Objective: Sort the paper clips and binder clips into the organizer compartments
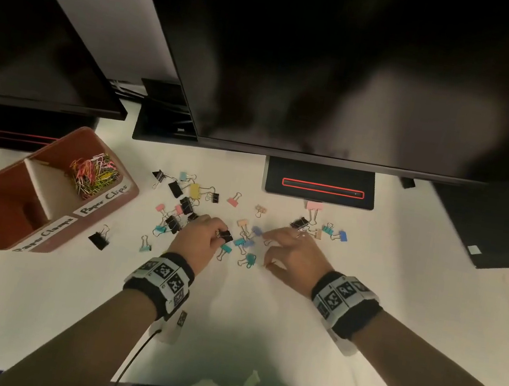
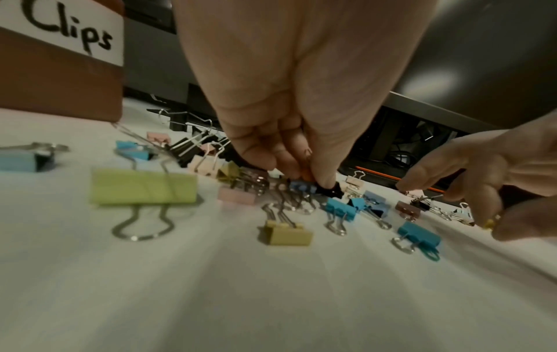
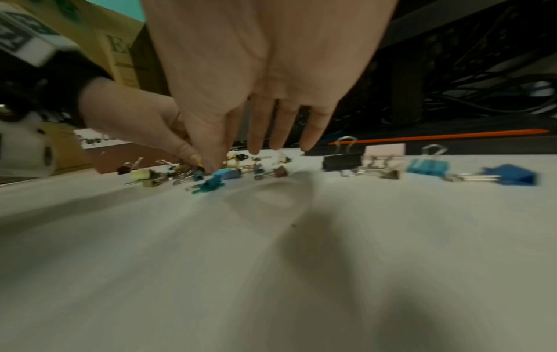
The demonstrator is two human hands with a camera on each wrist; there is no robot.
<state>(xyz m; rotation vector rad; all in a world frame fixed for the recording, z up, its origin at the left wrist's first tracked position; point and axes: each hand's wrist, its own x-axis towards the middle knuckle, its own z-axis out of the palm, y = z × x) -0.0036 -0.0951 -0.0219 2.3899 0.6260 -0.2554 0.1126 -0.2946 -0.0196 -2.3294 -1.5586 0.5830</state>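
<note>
Several binder clips point(image 1: 195, 190) in black, blue, pink and yellow lie scattered on the white table. My left hand point(image 1: 222, 236) pinches a small black binder clip point(image 1: 226, 236) just above the pile; the left wrist view shows that black clip point(image 2: 330, 190) at my fingertips. My right hand point(image 1: 266, 249) hovers with straight, spread fingers over the blue clips point(image 1: 247, 243) and holds nothing. The brown organizer point(image 1: 113, 201) stands at the left. Its "Paper Clips" compartment holds colourful paper clips point(image 1: 94, 174). The "Paper Clamps" compartment point(image 1: 13, 206) shows only its floor.
One black binder clip point(image 1: 100, 239) lies alone by the organizer's front. Two dark monitors overhang the back of the table, with a black stand base point(image 1: 320, 187) behind the clips. A black box point(image 1: 489, 228) sits at the right. The table's near edge is by my body.
</note>
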